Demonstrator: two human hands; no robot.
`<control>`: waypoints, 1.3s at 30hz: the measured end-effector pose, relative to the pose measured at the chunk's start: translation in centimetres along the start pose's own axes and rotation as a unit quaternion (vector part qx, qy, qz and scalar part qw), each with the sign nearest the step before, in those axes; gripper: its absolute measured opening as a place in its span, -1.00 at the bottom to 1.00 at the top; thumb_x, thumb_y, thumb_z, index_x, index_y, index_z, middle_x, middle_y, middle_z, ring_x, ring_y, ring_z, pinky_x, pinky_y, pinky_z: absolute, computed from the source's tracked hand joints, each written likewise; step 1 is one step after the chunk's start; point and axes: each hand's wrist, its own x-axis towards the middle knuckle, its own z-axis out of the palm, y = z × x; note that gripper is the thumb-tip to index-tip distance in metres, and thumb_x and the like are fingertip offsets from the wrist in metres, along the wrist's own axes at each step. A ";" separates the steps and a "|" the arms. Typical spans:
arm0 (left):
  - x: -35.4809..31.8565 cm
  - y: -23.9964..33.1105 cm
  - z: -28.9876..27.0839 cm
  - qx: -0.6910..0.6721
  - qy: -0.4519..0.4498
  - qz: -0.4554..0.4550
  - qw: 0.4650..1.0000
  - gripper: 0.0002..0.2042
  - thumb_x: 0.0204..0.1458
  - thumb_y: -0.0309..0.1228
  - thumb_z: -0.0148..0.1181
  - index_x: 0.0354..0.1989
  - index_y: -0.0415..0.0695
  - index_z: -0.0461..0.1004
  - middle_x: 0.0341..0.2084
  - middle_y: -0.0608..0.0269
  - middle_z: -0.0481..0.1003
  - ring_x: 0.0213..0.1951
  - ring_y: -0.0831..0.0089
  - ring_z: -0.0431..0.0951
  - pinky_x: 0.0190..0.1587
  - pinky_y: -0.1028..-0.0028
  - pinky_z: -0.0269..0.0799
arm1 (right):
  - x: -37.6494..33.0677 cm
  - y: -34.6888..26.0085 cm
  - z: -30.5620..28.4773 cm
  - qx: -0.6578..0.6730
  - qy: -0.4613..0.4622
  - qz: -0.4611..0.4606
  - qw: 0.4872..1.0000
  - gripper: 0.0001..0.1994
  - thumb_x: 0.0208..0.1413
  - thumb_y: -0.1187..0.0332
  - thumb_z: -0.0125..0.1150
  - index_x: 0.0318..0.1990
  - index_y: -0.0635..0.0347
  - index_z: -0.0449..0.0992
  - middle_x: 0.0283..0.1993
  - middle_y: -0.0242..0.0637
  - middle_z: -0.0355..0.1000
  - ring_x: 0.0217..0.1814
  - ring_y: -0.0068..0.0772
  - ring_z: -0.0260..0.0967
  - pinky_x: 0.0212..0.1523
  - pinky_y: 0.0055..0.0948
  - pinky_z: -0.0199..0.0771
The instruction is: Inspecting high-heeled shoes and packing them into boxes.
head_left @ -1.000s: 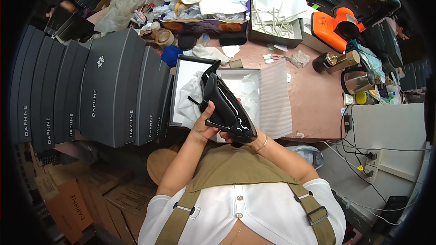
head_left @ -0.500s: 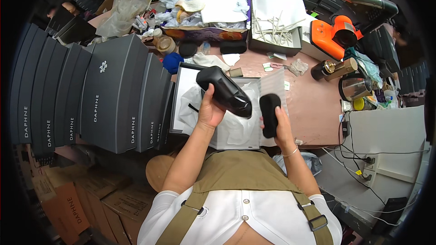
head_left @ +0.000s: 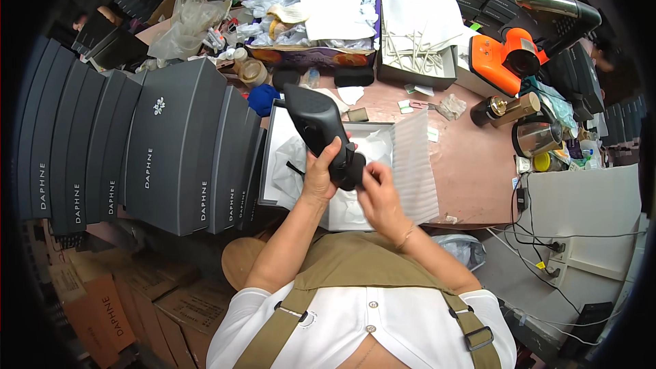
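Note:
My left hand (head_left: 322, 176) grips a black shoe (head_left: 314, 113), held up at a tilt above an open shoebox (head_left: 272, 176). The fingers wrap round its nearer end. At that end my right hand (head_left: 381, 197) closes on a dark, rounded pad (head_left: 353, 169), which looks like a shoe sponge and meets the shoe there. Much of the pad is hidden by the shoe and my fingers. White tissue paper (head_left: 285, 157) lies in the box, and a translucent foam sheet (head_left: 413, 171) hangs over its right side.
Grey shoeboxes (head_left: 171, 143) stand upright along the left. Two dark pads lie behind the box, near a blue cloth ball (head_left: 262, 99). A box of white sticks (head_left: 418, 55), an orange device (head_left: 495, 61) and a glass jug (head_left: 536, 135) stand towards the back and right.
The shoe has turned more upright, showing another side. My right hand has come left with the pad, from beside the shoe to its nearer end.

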 end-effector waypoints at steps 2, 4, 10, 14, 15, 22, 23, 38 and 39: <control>1.2 0.6 -0.5 0.005 0.073 0.049 0.996 -0.77 0.06 -0.40 0.22 -0.14 -0.17 0.41 -0.32 0.28 0.49 -0.33 0.50 0.53 -0.31 0.48 0.52 | -3.7 0.5 1.2 -0.062 -0.165 -0.045 0.983 -0.54 -0.07 0.54 0.13 0.09 0.18 0.42 -0.12 -0.11 0.28 -0.13 -0.11 0.33 -0.17 -0.32 0.44; 2.4 2.4 -1.3 -0.029 0.051 0.029 0.998 -0.79 0.07 -0.36 0.23 -0.18 -0.15 0.43 -0.36 0.31 0.49 -0.34 0.53 0.53 -0.28 0.50 0.51 | -4.6 -0.2 0.8 0.008 -0.142 -0.054 0.988 -0.53 -0.14 0.58 0.17 0.04 0.13 0.47 -0.17 -0.14 0.32 -0.18 -0.16 0.36 -0.24 -0.29 0.45; 0.7 1.1 -0.7 0.103 0.055 0.019 0.993 -0.73 0.08 -0.22 0.21 -0.22 -0.19 0.44 -0.48 0.26 0.50 -0.41 0.52 0.51 -0.35 0.54 0.45 | 0.3 -0.4 0.3 -0.099 -0.020 -0.128 0.987 -0.55 -0.14 0.55 0.17 0.02 0.07 0.47 -0.17 -0.18 0.33 -0.21 -0.16 0.35 -0.25 -0.31 0.43; 0.6 3.7 -3.8 -0.105 -0.172 -0.068 0.977 -0.31 0.04 0.13 0.09 0.01 -0.36 0.31 -0.28 -0.01 0.48 -0.27 0.28 0.55 -0.19 0.37 0.54 | -5.9 0.8 -1.1 0.069 -0.192 0.015 0.979 -0.58 -0.04 0.47 0.19 0.06 0.08 0.46 -0.17 -0.16 0.33 -0.15 -0.18 0.37 -0.19 -0.40 0.43; 0.9 4.2 -4.1 -0.108 -0.205 -0.087 0.969 -0.28 0.02 0.15 0.09 0.04 -0.36 0.29 -0.26 -0.02 0.48 -0.26 0.25 0.56 -0.20 0.36 0.55 | -5.3 0.7 -2.8 0.079 -0.143 0.034 0.986 -0.59 -0.02 0.47 0.18 0.07 0.12 0.45 -0.15 -0.15 0.34 -0.14 -0.19 0.37 -0.15 -0.43 0.41; -1.4 2.1 -4.2 -0.323 -0.233 -0.130 0.908 -0.25 0.08 0.11 0.03 0.23 -0.31 0.13 0.01 -0.14 0.30 -0.01 0.05 0.40 -0.14 0.05 0.58 | -0.6 1.3 -9.8 0.074 0.070 0.043 0.994 -0.65 0.13 0.37 0.10 0.05 0.34 0.41 -0.04 -0.10 0.31 -0.03 -0.23 0.30 0.03 -0.41 0.29; -1.7 1.1 -4.5 -0.369 -0.242 -0.136 0.887 -0.27 0.10 0.10 0.02 0.23 -0.30 0.13 0.01 -0.13 0.28 -0.02 0.06 0.38 -0.13 0.06 0.57 | -0.4 2.0 -10.0 0.025 0.104 0.035 0.994 -0.65 0.13 0.38 0.09 0.05 0.33 0.41 -0.03 -0.09 0.31 -0.02 -0.21 0.30 0.04 -0.39 0.28; -4.7 -2.7 -2.9 -0.376 -0.164 -0.140 0.901 -0.31 0.06 0.14 0.05 0.23 -0.11 0.20 0.01 -0.03 0.31 -0.09 0.22 0.37 -0.25 0.23 0.59 | 6.3 0.9 -8.8 0.076 -0.031 -0.140 0.987 -0.60 0.01 0.44 0.26 0.06 0.11 0.46 -0.28 -0.20 0.40 -0.28 -0.23 0.41 -0.27 -0.40 0.43; -4.8 -3.2 -4.4 -0.267 -0.160 -0.130 0.941 -0.28 0.03 0.15 0.08 0.20 -0.16 0.22 -0.08 0.03 0.40 -0.14 0.25 0.45 -0.30 0.25 0.61 | 5.8 0.2 -6.8 0.074 -0.121 -0.193 0.971 -0.62 -0.05 0.38 0.32 -0.02 0.13 0.50 -0.38 -0.27 0.37 -0.39 -0.25 0.36 -0.40 -0.38 0.39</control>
